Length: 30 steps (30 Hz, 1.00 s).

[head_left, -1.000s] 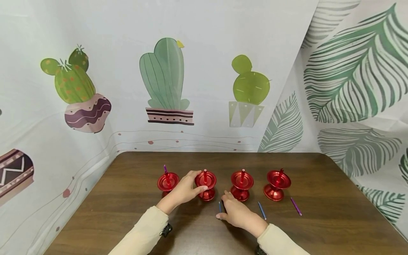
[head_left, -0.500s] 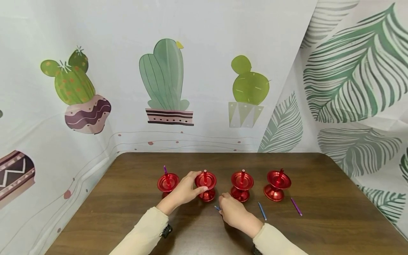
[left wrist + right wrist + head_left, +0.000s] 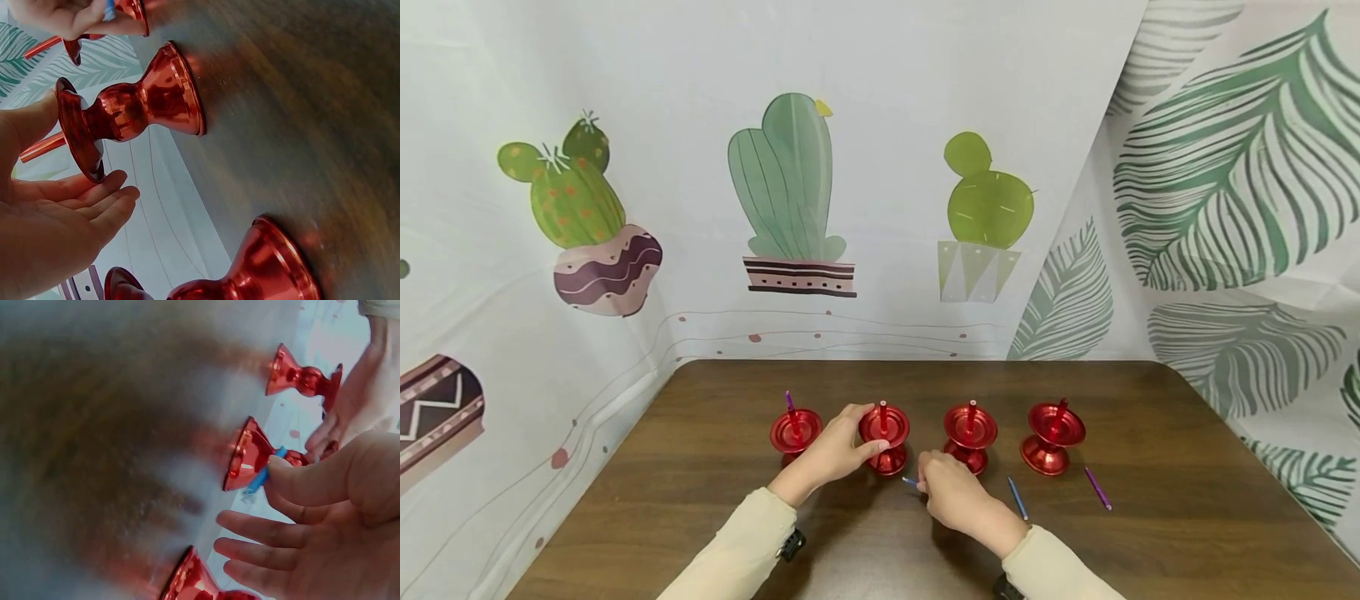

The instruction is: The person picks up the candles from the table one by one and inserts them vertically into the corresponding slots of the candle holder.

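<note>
Four red metal candle holders would be a row across the table; the second from left, a shiny candle holder [image 3: 889,461] with a central tube, stands upright. My left hand [image 3: 833,447] holds its dish rim between thumb and fingers, clearly seen on the candle holder [image 3: 122,112] in the left wrist view. Between the thumb and index finger of my right hand [image 3: 958,493] is a thin blue candle [image 3: 258,479], its other fingers spread in the right wrist view. In the head view, the blue candle's end [image 3: 910,481] points left, close to the held holder's base.
At the left, a red holder [image 3: 795,427] carries a purple candle [image 3: 788,400]. Two more red holders, one mid-right [image 3: 953,427] and one far right [image 3: 1047,457], stand in line. A blue candle [image 3: 1017,498] and a purple candle [image 3: 1098,489] lie on the brown table [image 3: 1172,517].
The right hand has picked up the blue candle from the table and turned it from pointing away to pointing left. The left hand stays on the holder's rim.
</note>
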Motion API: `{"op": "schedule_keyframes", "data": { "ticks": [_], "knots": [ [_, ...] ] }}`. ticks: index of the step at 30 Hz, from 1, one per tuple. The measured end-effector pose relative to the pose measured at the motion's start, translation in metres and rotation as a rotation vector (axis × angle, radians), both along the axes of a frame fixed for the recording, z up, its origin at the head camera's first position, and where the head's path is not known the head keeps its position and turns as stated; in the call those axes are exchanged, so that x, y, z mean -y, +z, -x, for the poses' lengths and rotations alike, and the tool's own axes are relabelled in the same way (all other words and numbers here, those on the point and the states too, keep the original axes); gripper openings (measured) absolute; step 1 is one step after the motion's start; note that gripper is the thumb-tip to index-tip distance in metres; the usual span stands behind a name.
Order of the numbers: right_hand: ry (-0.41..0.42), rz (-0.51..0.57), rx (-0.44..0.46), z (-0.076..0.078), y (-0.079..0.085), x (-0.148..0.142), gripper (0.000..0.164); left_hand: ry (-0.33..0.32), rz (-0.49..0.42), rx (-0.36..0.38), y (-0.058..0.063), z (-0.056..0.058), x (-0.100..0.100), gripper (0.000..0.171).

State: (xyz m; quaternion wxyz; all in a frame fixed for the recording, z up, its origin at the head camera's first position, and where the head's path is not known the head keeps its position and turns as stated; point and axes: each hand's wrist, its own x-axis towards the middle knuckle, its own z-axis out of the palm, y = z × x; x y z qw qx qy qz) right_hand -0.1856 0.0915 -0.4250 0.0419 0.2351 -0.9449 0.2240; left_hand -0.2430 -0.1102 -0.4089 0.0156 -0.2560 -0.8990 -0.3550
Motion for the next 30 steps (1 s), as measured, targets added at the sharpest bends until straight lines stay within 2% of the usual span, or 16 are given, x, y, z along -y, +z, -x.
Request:
{"op": "schedule_keyframes", "data": {
  "ticks": [4,11,18,26,30],
  "knots": [
    [-0.025,0.135,0.03,0.003,0.004,-0.001,0.022,-0.001,0.004,0.0,0.0,0.001,0.001,0.061],
    [-0.061,0.379,-0.028,0.012,0.006,0.004,0.015,-0.006,0.003,0.019,0.0,0.001,0.001,0.062],
    [-0.093,0.591,-0.026,0.024,0.013,0.01,0.009,-0.008,0.008,0.013,0.0,0.002,-0.001,0.062],
    [-0.032,0.857,0.048,0.04,0.027,0.021,0.003,-0.016,0.007,-0.008,0.0,0.003,0.0,0.061],
    [-0.002,0.94,0.056,0.047,0.033,0.028,0.006,-0.016,0.008,-0.01,-0.001,0.002,-0.001,0.061]
  ]
}}
